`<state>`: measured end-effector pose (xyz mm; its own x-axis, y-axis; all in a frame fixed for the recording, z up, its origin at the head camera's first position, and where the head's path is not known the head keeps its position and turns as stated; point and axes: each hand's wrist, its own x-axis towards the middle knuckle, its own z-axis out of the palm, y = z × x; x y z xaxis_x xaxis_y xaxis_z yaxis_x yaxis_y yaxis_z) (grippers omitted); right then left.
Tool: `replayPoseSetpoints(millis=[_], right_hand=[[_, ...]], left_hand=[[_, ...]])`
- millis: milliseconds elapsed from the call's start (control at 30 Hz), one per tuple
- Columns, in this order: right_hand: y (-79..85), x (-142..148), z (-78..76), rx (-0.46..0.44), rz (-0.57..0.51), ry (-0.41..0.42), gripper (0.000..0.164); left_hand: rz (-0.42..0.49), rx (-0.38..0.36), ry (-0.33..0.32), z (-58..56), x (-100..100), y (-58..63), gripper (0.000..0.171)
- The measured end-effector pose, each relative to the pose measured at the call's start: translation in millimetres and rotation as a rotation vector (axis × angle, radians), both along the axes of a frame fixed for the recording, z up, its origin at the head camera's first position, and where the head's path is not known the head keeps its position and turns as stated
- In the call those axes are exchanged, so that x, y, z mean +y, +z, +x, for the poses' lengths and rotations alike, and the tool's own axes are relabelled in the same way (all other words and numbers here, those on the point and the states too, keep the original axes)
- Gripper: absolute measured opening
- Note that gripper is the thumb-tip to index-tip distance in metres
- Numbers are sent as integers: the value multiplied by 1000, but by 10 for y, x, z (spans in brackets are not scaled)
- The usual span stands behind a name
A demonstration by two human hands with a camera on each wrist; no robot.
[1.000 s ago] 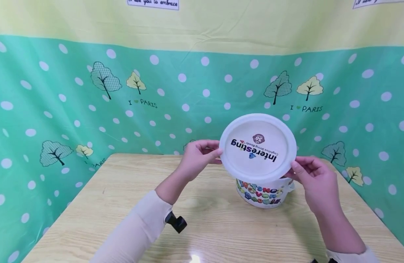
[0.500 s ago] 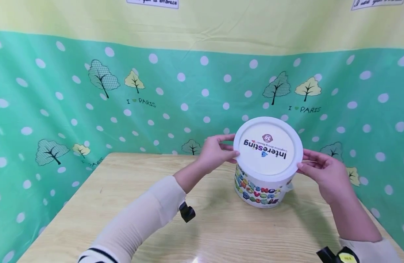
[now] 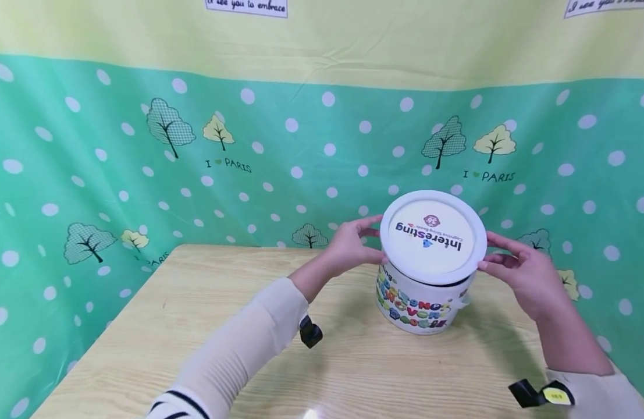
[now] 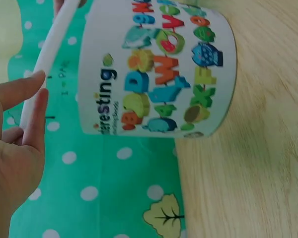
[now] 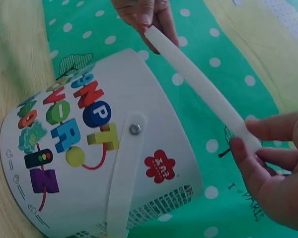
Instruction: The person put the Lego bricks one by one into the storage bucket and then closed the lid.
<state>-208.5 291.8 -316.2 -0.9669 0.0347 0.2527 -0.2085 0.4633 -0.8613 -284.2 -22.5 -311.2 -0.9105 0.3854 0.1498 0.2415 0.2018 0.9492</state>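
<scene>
A round white lid (image 3: 431,237) printed "Interesting" is held over a white bucket (image 3: 413,305) covered in colourful letters and pictures. My left hand (image 3: 349,249) pinches the lid's left edge, thumb on the near side. On the opposite edge, my right hand (image 3: 526,278) holds the rim between thumb and fingers. Both wrist views show space between the lid (image 5: 203,88) and the bucket (image 4: 159,74); the lid is tilted relative to the bucket's top. A white strap handle (image 5: 121,181) hangs down the bucket's side in the right wrist view. The bucket's inside is hidden.
The bucket stands on a light wooden table (image 3: 196,314), towards its right rear. Behind the table hangs a green and yellow curtain (image 3: 311,145) with dots and trees. Black straps sit at both wrists.
The lid has moved right and slightly down with both hands, and looks flatter than one second ago. A dark gap now shows between its near edge and the bucket, which stays put.
</scene>
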Motion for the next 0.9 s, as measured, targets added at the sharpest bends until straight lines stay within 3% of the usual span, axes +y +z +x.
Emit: replayPoseSetpoints(millis=[67,233,333,533,733,900], right_hand=[[-20,22,1,38,-18,50,67],[-79,73,-6,85,-199,186,65],[-121,100,-24,83,-260,214,63],[-261,147,-107,117,-400,273,57],[-419,188,-182,122,-412,258,59],[-528,230,-222,127,-440,318,58]], left_hand=[[29,-16,-23,-19,-10,-28,94],[70,-27,-51,-69,-9,-74,90],[73,-42,-51,-100,4,-98,87],[16,-61,-45,-161,39,-200,83],[-77,1,-28,-180,52,-295,82],[-129,22,-9,-196,61,-356,84]])
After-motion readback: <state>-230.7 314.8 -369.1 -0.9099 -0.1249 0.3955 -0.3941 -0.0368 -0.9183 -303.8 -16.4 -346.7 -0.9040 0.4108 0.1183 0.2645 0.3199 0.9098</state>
